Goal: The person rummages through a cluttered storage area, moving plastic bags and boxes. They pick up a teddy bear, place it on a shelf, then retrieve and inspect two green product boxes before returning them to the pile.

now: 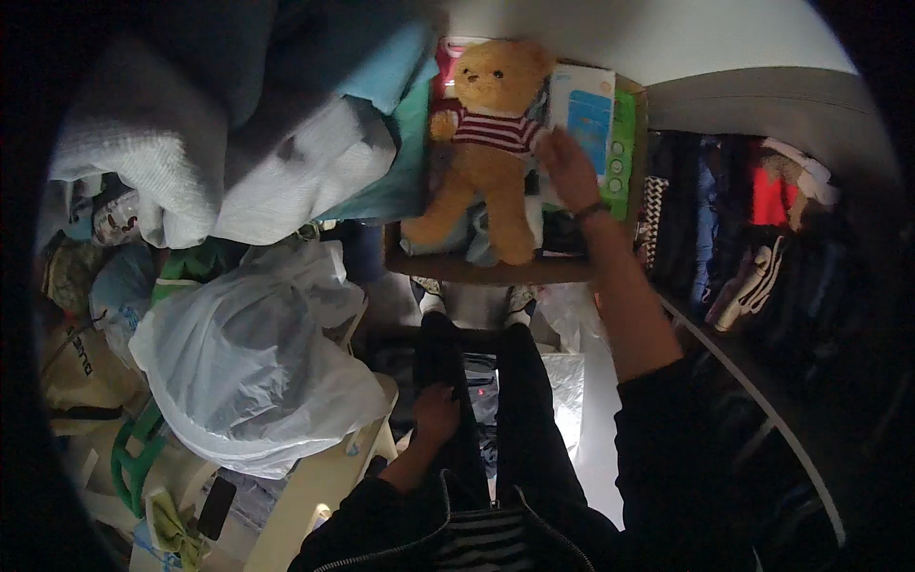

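Observation:
A tan teddy bear (493, 143) in a red-and-white striped shirt lies face up on the things in a cardboard box (500, 273). My right hand (570, 168) is at the bear's arm, on the right; its fingertips are too blurred to tell whether they grip the arm. Beside that hand, a white package with a blue panel (590, 114) and a green package (620, 161) stand in the box. My left hand (437, 412) rests by my thigh, its fingers curled, holding nothing that I can see.
A filled white plastic bag (257, 357) lies on the left, beside a dark phone-like object (216, 508) and a green plastic handle (131, 457). White quilted cloth (307, 171) is piled at the upper left. Dark clothes and blue jeans (706, 214) hang on the right, near a curved pale rail (765, 404).

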A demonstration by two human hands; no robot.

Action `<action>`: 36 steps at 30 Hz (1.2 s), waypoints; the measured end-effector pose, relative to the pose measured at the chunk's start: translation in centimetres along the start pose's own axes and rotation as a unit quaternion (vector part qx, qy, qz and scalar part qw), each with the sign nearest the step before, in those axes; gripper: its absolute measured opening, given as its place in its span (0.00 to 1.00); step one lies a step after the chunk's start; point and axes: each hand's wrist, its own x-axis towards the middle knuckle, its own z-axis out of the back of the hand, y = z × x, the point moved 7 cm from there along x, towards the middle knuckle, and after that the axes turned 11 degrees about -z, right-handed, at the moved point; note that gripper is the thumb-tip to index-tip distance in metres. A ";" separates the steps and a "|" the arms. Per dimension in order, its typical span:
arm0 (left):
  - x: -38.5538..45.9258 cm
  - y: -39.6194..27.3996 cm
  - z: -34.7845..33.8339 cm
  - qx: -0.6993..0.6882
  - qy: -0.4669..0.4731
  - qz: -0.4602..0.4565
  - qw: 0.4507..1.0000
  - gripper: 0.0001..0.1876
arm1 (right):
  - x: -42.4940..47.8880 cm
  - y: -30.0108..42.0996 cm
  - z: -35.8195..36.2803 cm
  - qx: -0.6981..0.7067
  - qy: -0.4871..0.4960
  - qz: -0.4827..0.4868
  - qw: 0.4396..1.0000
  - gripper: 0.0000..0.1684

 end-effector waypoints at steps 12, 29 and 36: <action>2.3 -1.3 -1.4 0.052 0.049 -0.046 0.996 0.20 | 1.1 2.8 -7.2 -0.228 0.000 0.136 0.964 0.35; 3.3 -2.0 -2.5 0.092 0.100 -0.063 0.989 0.18 | -8.7 -8.3 -10.4 0.493 0.184 -0.365 0.768 0.35; 3.2 -2.4 -1.3 0.109 0.105 -0.049 0.987 0.16 | -10.4 -3.6 -3.1 0.541 0.280 -0.253 0.751 0.21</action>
